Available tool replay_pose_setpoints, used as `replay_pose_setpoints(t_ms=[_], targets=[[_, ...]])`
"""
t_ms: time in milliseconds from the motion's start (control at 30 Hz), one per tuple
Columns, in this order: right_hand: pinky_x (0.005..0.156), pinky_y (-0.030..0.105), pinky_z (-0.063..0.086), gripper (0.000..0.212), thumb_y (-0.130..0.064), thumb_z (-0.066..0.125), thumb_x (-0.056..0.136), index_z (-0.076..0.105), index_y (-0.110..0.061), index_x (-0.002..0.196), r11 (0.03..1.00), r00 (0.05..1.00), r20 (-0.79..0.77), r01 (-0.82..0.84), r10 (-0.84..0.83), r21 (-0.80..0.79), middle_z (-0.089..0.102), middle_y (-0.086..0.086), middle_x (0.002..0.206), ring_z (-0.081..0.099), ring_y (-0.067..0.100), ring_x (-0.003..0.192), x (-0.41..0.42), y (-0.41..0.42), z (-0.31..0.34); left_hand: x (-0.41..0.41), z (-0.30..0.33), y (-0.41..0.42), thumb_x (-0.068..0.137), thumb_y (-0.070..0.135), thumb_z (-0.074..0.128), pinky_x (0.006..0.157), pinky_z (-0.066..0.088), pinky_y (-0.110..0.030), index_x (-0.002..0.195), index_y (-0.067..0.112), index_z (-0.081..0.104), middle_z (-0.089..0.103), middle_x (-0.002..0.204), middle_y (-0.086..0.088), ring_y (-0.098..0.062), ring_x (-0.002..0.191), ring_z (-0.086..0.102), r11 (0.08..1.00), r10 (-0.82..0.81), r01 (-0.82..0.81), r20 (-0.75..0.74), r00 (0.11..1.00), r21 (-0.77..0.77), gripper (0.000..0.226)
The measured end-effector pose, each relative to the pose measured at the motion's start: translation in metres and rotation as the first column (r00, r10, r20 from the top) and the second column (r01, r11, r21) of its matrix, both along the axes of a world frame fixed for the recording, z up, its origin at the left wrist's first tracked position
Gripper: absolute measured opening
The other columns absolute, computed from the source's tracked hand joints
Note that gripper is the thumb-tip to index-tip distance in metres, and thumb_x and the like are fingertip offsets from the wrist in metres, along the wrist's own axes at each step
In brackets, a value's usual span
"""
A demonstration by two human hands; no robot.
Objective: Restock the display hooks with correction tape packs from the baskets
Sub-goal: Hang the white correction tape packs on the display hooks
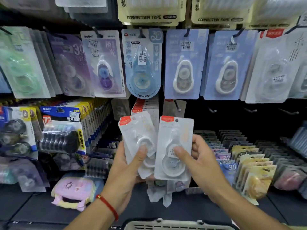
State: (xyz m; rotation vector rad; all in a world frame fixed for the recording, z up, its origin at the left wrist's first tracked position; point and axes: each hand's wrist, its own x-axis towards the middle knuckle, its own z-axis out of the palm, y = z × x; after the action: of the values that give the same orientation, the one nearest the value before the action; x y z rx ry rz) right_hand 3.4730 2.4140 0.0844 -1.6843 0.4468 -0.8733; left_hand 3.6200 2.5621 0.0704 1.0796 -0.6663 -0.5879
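Observation:
My left hand (127, 165) grips a fanned stack of white correction tape packs (139, 135) with red corner labels, thumb pressed on the front one. My right hand (199, 161) holds a single white pack (174, 146) of the same kind upright, thumb on its blister. Directly behind the packs, a hook carries more red-labelled white packs (144, 107). A hook (177, 106) just right of it holds one thin pack. Several bare hooks (212, 110) stick out of the dark panel further right. The grey basket rim (176, 225) shows at the bottom edge.
Rows of hanging correction tape packs fill the upper hooks, such as a blue one (142, 63). Multi-packs (61, 130) hang at left. Boxes of upright packs (249, 165) sit on the lower right shelf. A pink pouch (73, 191) lies on the shelf at left.

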Motion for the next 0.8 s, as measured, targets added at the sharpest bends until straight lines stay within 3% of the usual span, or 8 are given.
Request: replay_pose_setpoints(t_ms=[133,367,533,667,733,800], targets=[[0.084,0.033,0.063,0.023,-0.022,0.073,0.097,0.063,-0.024,0.118,0.997,0.997,0.005,0.072,-0.072,-0.011,0.078,-0.009,0.109,0.076,0.012,0.101,0.004,-0.024,0.009,0.009,-0.002,0.004,0.087,0.042,0.076,0.068,0.066,-0.049,0.121,0.043,0.064,0.075,0.125,0.005,-0.024,0.104,0.078,0.989,0.146,-0.147,0.059,0.987,0.003,0.037],[0.087,0.044,0.063,0.023,-0.032,0.075,0.096,0.067,-0.024,0.116,0.989,0.990,0.055,0.125,-0.129,0.074,0.080,-0.003,0.107,0.078,0.018,0.098,0.024,-0.041,0.005,0.010,-0.004,0.008,0.084,0.049,0.080,0.069,0.066,-0.055,0.129,0.041,0.060,0.074,0.127,0.007,-0.025,0.106,0.078,0.991,0.124,-0.128,0.117,0.985,0.031,0.050],[0.076,0.024,0.060,0.019,-0.038,0.072,0.098,0.065,-0.030,0.115,0.985,0.984,0.056,0.170,-0.168,-0.033,0.078,-0.014,0.108,0.076,0.006,0.098,0.023,-0.047,-0.020,0.012,-0.005,0.010,0.084,0.046,0.080,0.066,0.066,-0.053,0.123,0.043,0.062,0.074,0.125,0.007,-0.024,0.106,0.078,0.988,0.140,-0.146,0.135,0.981,0.039,0.043],[0.081,0.016,0.056,0.013,-0.032,0.061,0.106,0.062,-0.032,0.119,0.984,0.988,-0.006,0.153,-0.154,-0.091,0.075,-0.018,0.112,0.072,0.000,0.104,0.033,-0.063,-0.046,0.012,-0.006,0.011,0.091,0.041,0.080,0.066,0.066,-0.052,0.125,0.043,0.062,0.074,0.125,0.007,-0.023,0.106,0.078,0.989,0.135,-0.141,0.127,0.983,0.039,0.039],[0.082,0.020,0.054,0.011,-0.033,0.058,0.108,0.060,-0.029,0.118,0.984,0.985,-0.045,0.161,-0.164,-0.074,0.075,-0.015,0.109,0.070,0.001,0.104,0.053,-0.078,-0.047,0.009,-0.005,0.010,0.091,0.037,0.075,0.066,0.066,-0.051,0.124,0.043,0.062,0.074,0.125,0.008,-0.020,0.105,0.078,0.989,0.135,-0.142,0.138,0.981,0.048,0.036],[0.091,0.033,0.054,0.017,-0.034,0.056,0.108,0.058,-0.025,0.123,0.978,0.975,-0.092,0.198,-0.203,-0.061,0.072,-0.010,0.114,0.068,0.011,0.112,0.079,-0.095,-0.044,0.006,-0.003,0.008,0.091,0.036,0.075,0.066,0.066,-0.051,0.124,0.042,0.063,0.074,0.124,0.007,-0.020,0.105,0.078,0.988,0.140,-0.148,0.145,0.980,0.049,0.036]])
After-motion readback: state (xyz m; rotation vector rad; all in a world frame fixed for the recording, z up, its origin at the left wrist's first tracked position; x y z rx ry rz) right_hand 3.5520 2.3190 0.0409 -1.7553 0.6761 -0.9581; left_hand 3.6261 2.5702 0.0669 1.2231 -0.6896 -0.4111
